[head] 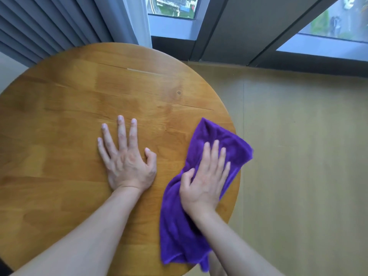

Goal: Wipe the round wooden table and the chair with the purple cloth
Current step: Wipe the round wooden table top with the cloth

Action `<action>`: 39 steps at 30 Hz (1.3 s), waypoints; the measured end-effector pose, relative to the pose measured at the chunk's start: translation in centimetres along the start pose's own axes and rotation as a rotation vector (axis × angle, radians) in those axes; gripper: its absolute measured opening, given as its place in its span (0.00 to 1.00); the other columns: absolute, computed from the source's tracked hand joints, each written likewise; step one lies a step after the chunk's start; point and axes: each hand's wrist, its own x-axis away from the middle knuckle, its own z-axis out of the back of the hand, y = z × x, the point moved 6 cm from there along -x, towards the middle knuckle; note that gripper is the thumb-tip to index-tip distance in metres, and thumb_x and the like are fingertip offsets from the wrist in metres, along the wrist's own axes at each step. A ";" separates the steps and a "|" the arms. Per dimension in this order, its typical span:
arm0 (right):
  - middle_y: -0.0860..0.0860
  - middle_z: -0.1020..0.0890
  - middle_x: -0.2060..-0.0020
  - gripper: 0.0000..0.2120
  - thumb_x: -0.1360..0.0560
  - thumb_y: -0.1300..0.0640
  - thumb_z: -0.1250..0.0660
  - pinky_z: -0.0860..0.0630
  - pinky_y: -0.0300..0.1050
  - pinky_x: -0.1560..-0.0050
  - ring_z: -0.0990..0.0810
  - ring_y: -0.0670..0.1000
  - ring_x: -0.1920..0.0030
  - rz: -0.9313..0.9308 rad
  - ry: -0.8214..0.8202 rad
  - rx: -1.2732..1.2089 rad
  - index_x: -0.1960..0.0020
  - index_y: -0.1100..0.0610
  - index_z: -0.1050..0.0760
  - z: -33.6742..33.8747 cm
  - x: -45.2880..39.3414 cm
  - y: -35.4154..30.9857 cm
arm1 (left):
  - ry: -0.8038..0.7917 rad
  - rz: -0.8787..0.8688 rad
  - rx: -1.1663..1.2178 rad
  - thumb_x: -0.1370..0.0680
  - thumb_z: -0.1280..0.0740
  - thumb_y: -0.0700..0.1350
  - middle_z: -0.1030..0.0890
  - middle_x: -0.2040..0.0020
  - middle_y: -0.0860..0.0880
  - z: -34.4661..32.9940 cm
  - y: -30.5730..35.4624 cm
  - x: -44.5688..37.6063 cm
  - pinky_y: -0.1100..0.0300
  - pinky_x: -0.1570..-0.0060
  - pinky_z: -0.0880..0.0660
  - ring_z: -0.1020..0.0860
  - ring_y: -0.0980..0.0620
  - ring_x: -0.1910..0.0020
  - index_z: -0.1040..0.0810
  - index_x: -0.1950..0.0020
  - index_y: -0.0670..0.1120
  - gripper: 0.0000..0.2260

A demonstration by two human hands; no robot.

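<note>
The round wooden table point(99, 92) fills the left and middle of the head view. A purple cloth point(179, 220) lies stretched along the table's right edge, with its far corner and near end hanging slightly over the rim. My right hand point(205, 176) presses flat on the cloth, fingers straight and the thumb bunching a fold. My left hand point(125, 156) rests palm down on the bare wood near the middle, fingers spread. No chair is in view.
Grey pleated curtains point(49, 26) hang behind the table at the far left. Dark window frames point(235, 32) run along the far side. Light wooden floor point(298, 166) lies to the right of the table.
</note>
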 end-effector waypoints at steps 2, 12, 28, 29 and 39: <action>0.55 0.46 0.17 0.40 0.29 0.50 0.40 0.49 0.64 0.20 0.50 0.58 0.17 0.241 -0.109 0.070 0.18 0.58 0.42 -0.8 1.8 -1.0 | 0.002 -0.005 0.005 0.27 0.42 0.53 0.46 0.14 0.48 0.1 0.1 0.0 0.37 0.20 0.53 0.50 0.36 0.17 0.41 0.16 0.50 0.37; 0.50 0.37 0.20 0.35 0.29 0.55 0.39 0.45 0.62 0.21 0.44 0.54 0.18 0.344 -0.046 -0.061 0.22 0.55 0.34 2.5 -8.4 3.1 | -0.023 -0.004 0.007 0.26 0.42 0.54 0.48 0.14 0.49 0.0 0.2 0.0 0.39 0.19 0.56 0.53 0.37 0.16 0.43 0.15 0.51 0.38; 0.53 0.34 0.21 0.34 0.30 0.54 0.36 0.44 0.60 0.21 0.39 0.56 0.20 0.776 -0.135 -0.002 0.24 0.57 0.31 1.1 -9.2 -0.9 | 0.025 -0.019 -0.042 0.28 0.40 0.54 0.46 0.15 0.48 -0.3 0.0 0.1 0.38 0.19 0.53 0.49 0.35 0.17 0.42 0.16 0.51 0.39; 0.52 0.34 0.21 0.34 0.30 0.55 0.36 0.44 0.60 0.21 0.38 0.56 0.20 0.643 -0.076 -0.029 0.24 0.57 0.31 1.3 -9.3 -1.0 | 0.024 -0.019 -0.042 0.28 0.40 0.54 0.46 0.15 0.48 -0.2 0.1 0.1 0.38 0.19 0.53 0.50 0.35 0.17 0.42 0.16 0.51 0.39; 0.57 0.39 0.20 0.35 0.26 0.51 0.40 0.48 0.62 0.20 0.43 0.60 0.19 1.022 -0.226 0.155 0.21 0.59 0.35 -0.1 -5.8 -4.0 | 0.010 -0.020 -0.018 0.27 0.41 0.54 0.46 0.14 0.47 -0.1 0.2 -0.1 0.38 0.19 0.53 0.50 0.35 0.17 0.42 0.16 0.51 0.38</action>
